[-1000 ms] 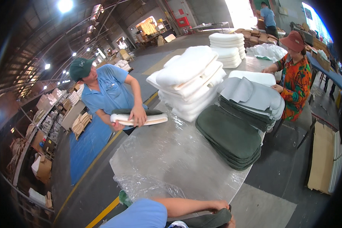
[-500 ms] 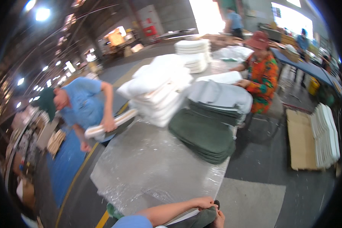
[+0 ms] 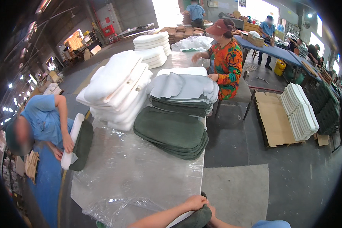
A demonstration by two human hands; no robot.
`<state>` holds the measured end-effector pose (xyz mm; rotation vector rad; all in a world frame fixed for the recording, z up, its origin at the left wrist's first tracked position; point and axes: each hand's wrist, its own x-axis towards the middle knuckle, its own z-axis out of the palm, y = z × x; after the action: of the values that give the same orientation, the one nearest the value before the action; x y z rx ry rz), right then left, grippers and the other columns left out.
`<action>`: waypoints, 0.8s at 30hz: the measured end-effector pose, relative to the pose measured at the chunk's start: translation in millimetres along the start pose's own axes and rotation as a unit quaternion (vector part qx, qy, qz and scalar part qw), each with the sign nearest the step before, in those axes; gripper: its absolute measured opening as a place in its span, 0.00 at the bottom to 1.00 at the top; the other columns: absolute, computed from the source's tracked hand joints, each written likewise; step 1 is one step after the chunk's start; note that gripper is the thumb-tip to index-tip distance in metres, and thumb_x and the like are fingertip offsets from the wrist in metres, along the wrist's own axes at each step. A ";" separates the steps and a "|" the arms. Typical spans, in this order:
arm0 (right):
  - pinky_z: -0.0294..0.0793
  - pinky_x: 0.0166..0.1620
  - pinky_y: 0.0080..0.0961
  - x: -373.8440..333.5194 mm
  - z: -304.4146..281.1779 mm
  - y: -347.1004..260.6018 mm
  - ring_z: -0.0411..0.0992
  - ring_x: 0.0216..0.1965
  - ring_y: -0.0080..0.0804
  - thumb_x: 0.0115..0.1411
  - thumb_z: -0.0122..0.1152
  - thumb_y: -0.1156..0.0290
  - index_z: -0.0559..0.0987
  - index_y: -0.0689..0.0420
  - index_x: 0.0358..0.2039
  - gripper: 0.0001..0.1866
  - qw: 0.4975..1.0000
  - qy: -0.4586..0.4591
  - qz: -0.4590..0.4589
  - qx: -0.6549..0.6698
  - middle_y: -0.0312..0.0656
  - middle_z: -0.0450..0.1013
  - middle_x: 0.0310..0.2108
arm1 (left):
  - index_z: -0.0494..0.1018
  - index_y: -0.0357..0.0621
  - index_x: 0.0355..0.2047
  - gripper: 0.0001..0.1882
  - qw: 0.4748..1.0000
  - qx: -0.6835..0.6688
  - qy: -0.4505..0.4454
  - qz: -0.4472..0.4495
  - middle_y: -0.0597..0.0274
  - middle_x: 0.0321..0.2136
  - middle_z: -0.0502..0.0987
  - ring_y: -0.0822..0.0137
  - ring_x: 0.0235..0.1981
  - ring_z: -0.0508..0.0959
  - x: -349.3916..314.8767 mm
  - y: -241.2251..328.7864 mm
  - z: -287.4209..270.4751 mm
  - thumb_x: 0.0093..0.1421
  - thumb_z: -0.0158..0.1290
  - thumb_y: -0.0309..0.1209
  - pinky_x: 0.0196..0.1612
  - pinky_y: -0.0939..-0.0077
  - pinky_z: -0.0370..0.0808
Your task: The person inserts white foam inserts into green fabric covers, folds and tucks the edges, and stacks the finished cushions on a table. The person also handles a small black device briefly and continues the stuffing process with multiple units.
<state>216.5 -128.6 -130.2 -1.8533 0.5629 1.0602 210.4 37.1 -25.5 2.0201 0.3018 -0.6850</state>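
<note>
- White pad (image 3: 76, 127) with dark green cloth (image 3: 84, 146) along its right side is held by a co-worker in a blue shirt (image 3: 43, 112) just beyond the left edge of the tabletop (image 3: 178, 174); both the co-worker's hands (image 3: 68, 143) are on it, likely to keep the two layers lined up.
- Clear film (image 3: 114, 207) covers the near part and bunches at the near left corner, perhaps to keep fabric clean.
- White padding (image 3: 114, 91) is piled by the left edge, within that co-worker's reach, which seems to be why it sits there.
- Dark green pieces (image 3: 169, 129) lie flat and stacked by the right edge, with folded grey pieces (image 3: 186, 89) just behind; lying flat probably saves them from creasing.
- Dark green cover (image 3: 199, 217), the piece in hand, is at the near right corner; whether it touches the tabletop I cannot tell.
- The left hand (image 3: 195, 202) has its fingers curled closed on the cover's upper end, seemingly to steady it.
- The right hand (image 3: 212, 213) is against the cover's right side; its fingers are mostly hidden, so how far they close I cannot tell.
- Past the right edge, a co-worker in a patterned shirt (image 3: 228, 60) has one hand beside a flat white pad (image 3: 184, 71).
- Farther right, white pads (image 3: 298, 110) stand in rows on cardboard (image 3: 268, 117), presumably to keep them off the floor.
</note>
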 end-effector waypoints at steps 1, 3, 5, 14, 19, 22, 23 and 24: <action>0.78 0.45 0.39 3.7 5.1 3.7 0.82 0.43 0.38 0.73 0.55 0.38 0.85 0.70 0.42 0.38 1.000 -0.001 0.001 0.005 0.52 0.84 0.39 | 0.84 0.46 0.40 0.19 1.000 -0.005 0.004 0.000 0.48 0.40 0.85 0.44 0.43 0.84 0.8 -6.7 1.8 0.68 0.54 0.48 0.48 0.51 0.78; 0.78 0.46 0.39 11.3 11.7 10.7 0.82 0.43 0.39 0.73 0.54 0.38 0.85 0.70 0.42 0.38 1.000 0.001 0.003 0.016 0.53 0.84 0.38 | 0.84 0.47 0.41 0.19 1.000 -0.005 0.002 -0.011 0.48 0.41 0.85 0.44 0.44 0.84 7.6 -18.3 3.4 0.68 0.55 0.48 0.48 0.51 0.79; 0.78 0.46 0.39 14.9 11.9 9.6 0.82 0.42 0.39 0.74 0.54 0.40 0.85 0.69 0.42 0.37 0.999 -0.018 0.009 0.037 0.54 0.84 0.39 | 0.85 0.47 0.40 0.19 0.999 0.005 -0.012 -0.031 0.49 0.41 0.86 0.44 0.44 0.84 17.8 -26.7 4.0 0.67 0.55 0.49 0.48 0.51 0.79; 0.79 0.49 0.40 27.5 21.2 10.4 0.81 0.43 0.39 0.74 0.55 0.42 0.84 0.66 0.46 0.33 0.996 -0.070 0.007 0.052 0.51 0.83 0.42 | 0.86 0.47 0.41 0.20 0.996 0.076 -0.035 -0.035 0.48 0.42 0.86 0.45 0.47 0.84 36.0 -37.8 8.1 0.65 0.57 0.50 0.49 0.51 0.79; 0.80 0.50 0.41 30.6 25.1 10.6 0.80 0.43 0.39 0.74 0.56 0.43 0.83 0.64 0.48 0.31 0.992 -0.105 -0.018 0.069 0.49 0.82 0.43 | 0.84 0.41 0.40 0.26 0.999 0.009 0.044 0.019 0.46 0.42 0.85 0.44 0.45 0.84 11.8 -36.9 9.8 0.67 0.55 0.54 0.49 0.51 0.79; 0.81 0.51 0.41 32.2 18.6 8.2 0.80 0.43 0.39 0.74 0.57 0.43 0.83 0.62 0.49 0.30 0.986 -0.123 -0.046 0.102 0.47 0.82 0.44 | 0.81 0.41 0.45 0.28 0.984 -0.153 0.070 0.065 0.55 0.36 0.84 0.59 0.39 0.82 -32.4 -60.0 21.7 0.72 0.52 0.56 0.46 0.60 0.77; 0.81 0.51 0.42 35.0 22.9 11.1 0.80 0.43 0.39 0.73 0.57 0.43 0.83 0.62 0.50 0.30 0.982 -0.151 -0.048 0.103 0.47 0.81 0.45 | 0.81 0.41 0.47 0.27 0.984 -0.167 0.064 -0.001 0.60 0.38 0.83 0.64 0.41 0.80 -61.0 -77.8 28.9 0.73 0.52 0.56 0.47 0.64 0.76; 0.81 0.52 0.42 35.8 23.4 14.0 0.80 0.43 0.39 0.73 0.57 0.43 0.83 0.61 0.50 0.30 0.978 -0.169 -0.054 0.107 0.47 0.81 0.45 | 0.80 0.41 0.49 0.27 0.980 -0.182 0.050 -0.056 0.64 0.41 0.82 0.68 0.42 0.78 -83.8 -96.6 34.9 0.73 0.52 0.55 0.48 0.67 0.75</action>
<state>215.0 -113.5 -172.5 -1.4585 0.3550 1.1624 84.9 62.8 -59.6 1.6986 0.5626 -0.5512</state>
